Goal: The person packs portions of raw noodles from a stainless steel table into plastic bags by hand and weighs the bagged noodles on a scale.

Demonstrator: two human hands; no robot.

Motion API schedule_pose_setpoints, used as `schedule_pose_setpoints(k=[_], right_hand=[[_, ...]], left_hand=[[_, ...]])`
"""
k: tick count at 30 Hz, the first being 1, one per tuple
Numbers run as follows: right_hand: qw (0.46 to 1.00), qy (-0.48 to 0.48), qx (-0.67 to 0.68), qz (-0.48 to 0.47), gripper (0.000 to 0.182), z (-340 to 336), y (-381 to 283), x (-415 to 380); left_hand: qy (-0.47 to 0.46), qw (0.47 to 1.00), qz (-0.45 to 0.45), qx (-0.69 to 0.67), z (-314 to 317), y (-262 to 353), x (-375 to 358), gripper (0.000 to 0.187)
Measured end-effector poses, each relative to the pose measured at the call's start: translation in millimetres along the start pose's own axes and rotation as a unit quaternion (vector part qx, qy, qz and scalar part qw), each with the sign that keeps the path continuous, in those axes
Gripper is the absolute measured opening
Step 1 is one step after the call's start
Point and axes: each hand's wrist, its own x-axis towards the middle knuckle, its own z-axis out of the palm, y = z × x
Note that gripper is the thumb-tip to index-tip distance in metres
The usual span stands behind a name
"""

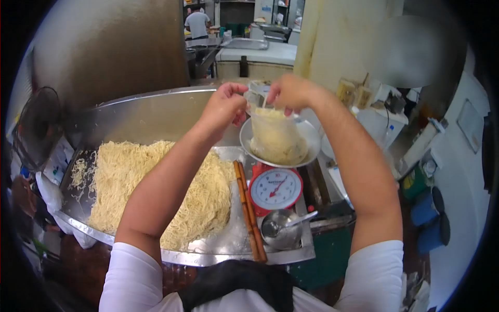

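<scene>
A clear plastic bag (275,138) of pale noodles stands in the round metal pan of a red dial scale (275,188). My left hand (227,106) pinches the left side of the bag's top edge. On the right side of the bag's opening, my right hand (291,94) has its fingers closed on the plastic. A large heap of noodles (161,190) lies in the metal tray (192,256) to the left. Between the heap and the scale lie two wooden sticks (250,213), side by side.
A metal bowl (282,229) with a ladle sits in front of the scale. At the far left stands a round fan (37,128). Blue bins (428,208) are at the right. A person (197,23) in a white shirt is far off in the background.
</scene>
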Motion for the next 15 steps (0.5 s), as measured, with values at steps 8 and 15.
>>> schedule_pose_setpoints(k=[8, 15], right_hand=[[0.995, 0.089, 0.036, -0.007, 0.031, 21, -1, 19], [0.956, 0.122, 0.22, -0.15, 0.039, 43, 3, 24]], left_hand=[[-0.014, 0.996, 0.048, 0.073, 9, -4, -7, 0.053], [-0.024, 0.99, 0.104, 0.095, 2, -10, -10, 0.056]])
